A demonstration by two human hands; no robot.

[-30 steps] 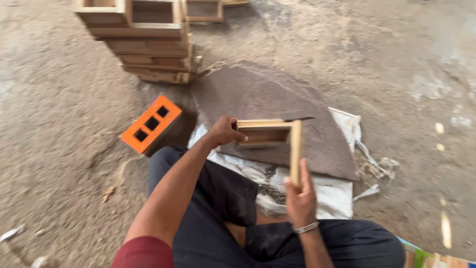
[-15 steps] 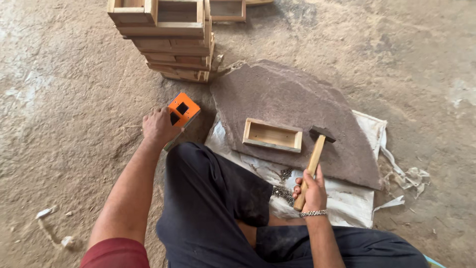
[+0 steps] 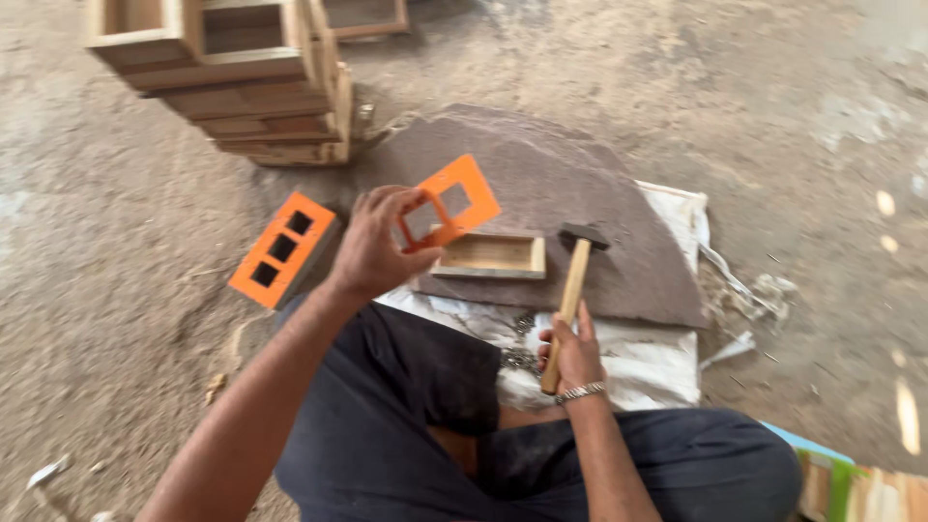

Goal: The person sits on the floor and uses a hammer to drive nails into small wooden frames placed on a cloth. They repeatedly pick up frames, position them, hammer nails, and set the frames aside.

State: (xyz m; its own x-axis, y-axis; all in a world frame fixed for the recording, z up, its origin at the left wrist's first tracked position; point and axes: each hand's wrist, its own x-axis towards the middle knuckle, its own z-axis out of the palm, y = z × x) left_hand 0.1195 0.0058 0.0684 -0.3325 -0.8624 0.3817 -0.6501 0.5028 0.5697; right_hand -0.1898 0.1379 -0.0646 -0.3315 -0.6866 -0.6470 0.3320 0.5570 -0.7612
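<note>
Orange cutout panel pinched in left hand; right hand clasps hammer.

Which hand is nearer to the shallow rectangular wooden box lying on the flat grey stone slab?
Left. The left hand, holding an orange plastic frame, hovers just beside the shallow rectangular wooden box. The right hand grips a wooden-handled hammer lower down, farther off.

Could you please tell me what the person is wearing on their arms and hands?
Both hands are bare, with no gloves. The right hand has a silver chain bracelet at the wrist. The left hand wears nothing; its forearm is bare. Dark trousers cover the legs.
</note>
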